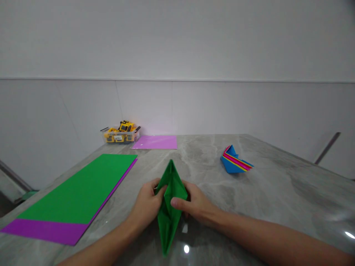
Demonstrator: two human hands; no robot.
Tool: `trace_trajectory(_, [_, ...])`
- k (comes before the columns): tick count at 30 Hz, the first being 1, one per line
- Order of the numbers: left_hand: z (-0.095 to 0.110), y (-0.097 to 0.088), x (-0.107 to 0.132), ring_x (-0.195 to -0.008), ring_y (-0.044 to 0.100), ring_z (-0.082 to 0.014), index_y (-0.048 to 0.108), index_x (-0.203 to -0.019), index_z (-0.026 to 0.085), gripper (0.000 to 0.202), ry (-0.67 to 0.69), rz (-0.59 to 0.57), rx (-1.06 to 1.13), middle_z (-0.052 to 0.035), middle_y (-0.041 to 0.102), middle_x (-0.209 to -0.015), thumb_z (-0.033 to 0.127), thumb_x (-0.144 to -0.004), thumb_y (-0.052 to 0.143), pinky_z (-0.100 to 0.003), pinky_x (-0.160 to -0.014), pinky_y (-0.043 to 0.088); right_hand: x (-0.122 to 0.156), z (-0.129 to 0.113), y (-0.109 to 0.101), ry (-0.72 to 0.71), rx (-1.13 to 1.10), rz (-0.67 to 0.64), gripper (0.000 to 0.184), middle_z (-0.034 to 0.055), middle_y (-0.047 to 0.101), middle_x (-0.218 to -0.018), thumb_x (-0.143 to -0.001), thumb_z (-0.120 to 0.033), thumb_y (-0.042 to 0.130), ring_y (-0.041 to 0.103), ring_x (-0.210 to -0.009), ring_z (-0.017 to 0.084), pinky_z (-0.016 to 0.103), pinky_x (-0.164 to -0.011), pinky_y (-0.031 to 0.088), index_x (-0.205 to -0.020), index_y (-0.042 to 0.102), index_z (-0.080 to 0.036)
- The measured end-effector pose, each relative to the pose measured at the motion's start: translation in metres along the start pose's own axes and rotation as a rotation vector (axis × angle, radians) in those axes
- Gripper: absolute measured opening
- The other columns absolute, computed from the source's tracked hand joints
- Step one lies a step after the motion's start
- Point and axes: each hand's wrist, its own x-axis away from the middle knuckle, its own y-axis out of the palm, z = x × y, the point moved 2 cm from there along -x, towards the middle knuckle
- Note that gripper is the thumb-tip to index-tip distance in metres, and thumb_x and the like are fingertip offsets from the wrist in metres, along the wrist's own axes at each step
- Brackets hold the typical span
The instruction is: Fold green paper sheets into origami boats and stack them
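A folded green paper boat (169, 229), long and pointed at both ends, is held up in front of me with its hollow facing my eyes. On its left side my left hand (149, 197) is closed, the thumb tucked into the fold and the fingers behind. My right hand (195, 201) grips the opposite side, its thumb pressed on the inner paper and the fingers hidden underneath. Farther off to the right, a blue folded paper boat (232, 165) with pink, yellow and red stripes rests on the table, apart from both hands.
Left on the grey marbled table (199, 162) lie a green sheet (80, 188) and a purple sheet (47, 231) beneath it. At the back are a pink-violet sheet (158, 142) and a clear plastic box (135, 136) of yellow toy vehicles (126, 126). A white wall (210, 107) rises behind.
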Motion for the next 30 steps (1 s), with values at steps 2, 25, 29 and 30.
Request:
trace_trajectory(2, [0.006,-0.003,0.002,-0.071,0.060,-0.0225,0.066,-0.078,0.016,0.018,0.105,0.127,-0.191,-0.0046,0.068,-0.073,0.033,-0.081,0.060,-0.028,-0.062,0.043,0.001,-0.003,0.003,0.017,0.087,0.046,0.056,0.0051,0.067,-0.091,-0.071,-0.054,0.074,0.061,-0.080,0.021,0.030,-0.068,0.049,-0.113,0.062,-0.019])
trace_trajectory(25, [-0.003,-0.004,-0.002,-0.062,0.062,-0.0207,0.064,-0.074,0.014,0.014,-0.106,-0.009,0.166,-0.0035,0.068,-0.067,0.017,-0.061,0.067,-0.029,-0.059,0.048,0.009,-0.011,0.004,-0.096,0.042,-0.070,0.042,-0.0019,0.054,-0.065,-0.091,-0.040,0.044,0.050,-0.048,0.011,0.022,-0.044,0.042,-0.124,0.056,-0.016])
trace_trajectory(29, [-0.003,-0.002,0.001,-0.055,0.063,-0.0213,0.066,-0.073,0.012,0.014,-0.199,-0.077,0.330,-0.0045,0.068,-0.062,0.019,-0.061,0.069,-0.029,-0.054,0.048,0.008,-0.008,0.000,-0.077,-0.067,-0.102,0.049,-0.0022,0.054,-0.060,-0.092,-0.046,0.044,0.052,-0.045,0.012,0.023,-0.043,0.044,-0.130,0.052,-0.015])
trace_trajectory(30, [-0.004,-0.001,0.001,-0.056,0.064,-0.0215,0.067,-0.074,0.012,0.015,-0.203,-0.067,0.332,-0.0050,0.069,-0.063,0.018,-0.061,0.070,-0.029,-0.054,0.049,0.007,-0.007,0.000,-0.067,-0.061,-0.100,0.050,-0.0023,0.054,-0.060,-0.092,-0.047,0.046,0.052,-0.046,0.012,0.022,-0.043,0.044,-0.130,0.052,-0.015])
